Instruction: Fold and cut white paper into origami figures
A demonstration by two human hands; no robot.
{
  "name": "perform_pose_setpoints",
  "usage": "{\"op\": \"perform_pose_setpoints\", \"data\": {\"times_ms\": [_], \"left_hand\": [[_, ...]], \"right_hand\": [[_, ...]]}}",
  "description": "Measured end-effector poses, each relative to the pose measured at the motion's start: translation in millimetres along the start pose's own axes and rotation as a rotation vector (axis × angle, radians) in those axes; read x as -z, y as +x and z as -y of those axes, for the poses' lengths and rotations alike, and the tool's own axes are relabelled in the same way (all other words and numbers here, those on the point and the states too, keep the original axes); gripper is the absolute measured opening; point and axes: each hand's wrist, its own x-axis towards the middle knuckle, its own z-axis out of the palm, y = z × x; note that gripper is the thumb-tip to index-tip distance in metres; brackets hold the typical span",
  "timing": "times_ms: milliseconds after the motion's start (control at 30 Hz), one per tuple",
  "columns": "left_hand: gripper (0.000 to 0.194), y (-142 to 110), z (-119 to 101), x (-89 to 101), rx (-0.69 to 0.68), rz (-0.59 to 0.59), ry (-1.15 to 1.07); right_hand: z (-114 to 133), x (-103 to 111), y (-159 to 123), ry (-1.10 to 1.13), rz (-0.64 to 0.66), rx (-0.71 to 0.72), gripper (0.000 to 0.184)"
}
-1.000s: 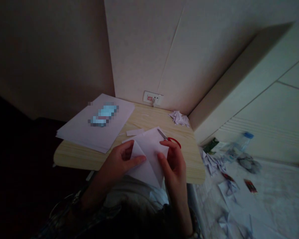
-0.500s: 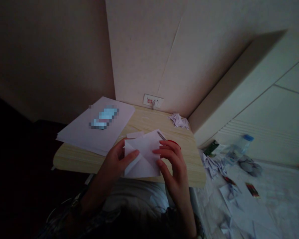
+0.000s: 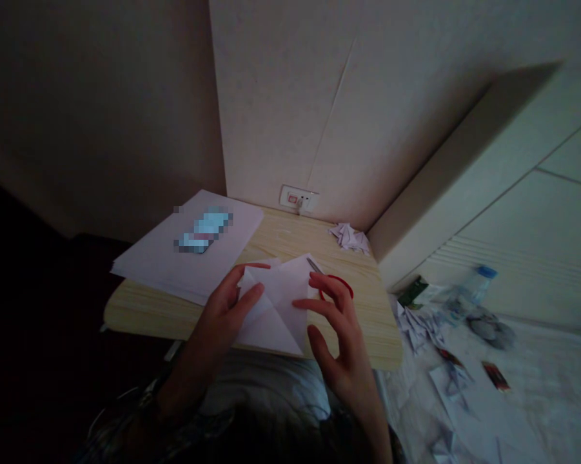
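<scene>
A white sheet of paper (image 3: 275,309) with diagonal creases lies at the near edge of a small wooden table (image 3: 140,309). My left hand (image 3: 222,316) pinches its left side, thumb on top and fingers beneath. My right hand (image 3: 336,328) rests on its right side with spread fingers, the fingertips pressing the paper flat. Red-handled scissors (image 3: 331,280) lie on the table just behind my right hand, partly hidden by it.
A stack of white sheets (image 3: 188,248) covers the table's left rear. Folded paper pieces (image 3: 349,236) sit in the far right corner below a wall socket (image 3: 298,198). On the bed to the right lie more folded papers (image 3: 418,322), a plastic bottle (image 3: 467,293) and small packets.
The paper has been turned and partly unfolded, showing new diagonal creases. My right hand went from gripping the edge to spread fingers pressing down. The left hand shifted its pinch.
</scene>
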Motion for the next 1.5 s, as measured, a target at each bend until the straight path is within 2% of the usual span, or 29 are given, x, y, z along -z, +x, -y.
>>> {"op": "perform_pose_setpoints", "data": {"times_ms": [167,267,400,600,700,833,933,1067,1133,1233,1300,1500], "left_hand": [[0.034,-0.1,5.7,0.4,-0.034,0.049,0.005],[0.037,0.3,9.4,0.8,-0.028,0.089,0.028],[0.032,0.4,11.4,-0.6,-0.015,0.084,0.025],[0.027,-4.6,8.3,-7.2,0.085,-0.021,-0.176],[0.023,-7.2,6.6,-7.5,0.081,-0.023,-0.161],[0.031,-7.2,9.6,-3.0,-0.018,0.148,-0.12],[0.054,-7.2,12.5,-1.3,-0.11,0.287,-0.179],[0.082,-9.8,10.2,-3.5,-0.082,0.432,-0.304],[0.075,-10.7,8.1,-4.3,-0.071,0.406,-0.276],[0.041,-10.1,6.7,-3.7,-0.131,0.254,-0.095],[0.026,-8.7,6.6,-2.9,-0.165,0.158,0.025],[0.019,-7.0,4.9,-5.4,-0.171,0.162,0.119]], "right_hand": [[1.8,-1.5,-2.7,-0.023,0.022,0.008,0.046],[0.9,-3.8,-3.4,-0.076,0.014,0.017,0.038],[0.0,-5.0,-4.8,-0.115,0.005,0.051,0.031],[3.2,-5.0,-6.4,-0.046,-0.165,0.053,0.016],[6.1,-7.8,-4.2,-0.019,-0.231,0.037,0.009],[6.7,-14.1,-1.0,0.006,-0.292,-0.015,0.01],[3.0,-18.2,-1.4,0.026,-0.337,-0.083,0.019],[-2.1,-20.9,-4.0,0.123,-0.381,-0.226,0.019],[-2.3,-21.5,-4.5,0.178,-0.379,-0.282,0.019],[0.8,-22.6,-3.6,0.25,-0.34,-0.33,0.018],[3.5,-23.4,-2.1,0.3,-0.333,-0.339,0.02],[5.0,-22.9,2.4,0.4,-0.424,-0.319,0.027]]}}
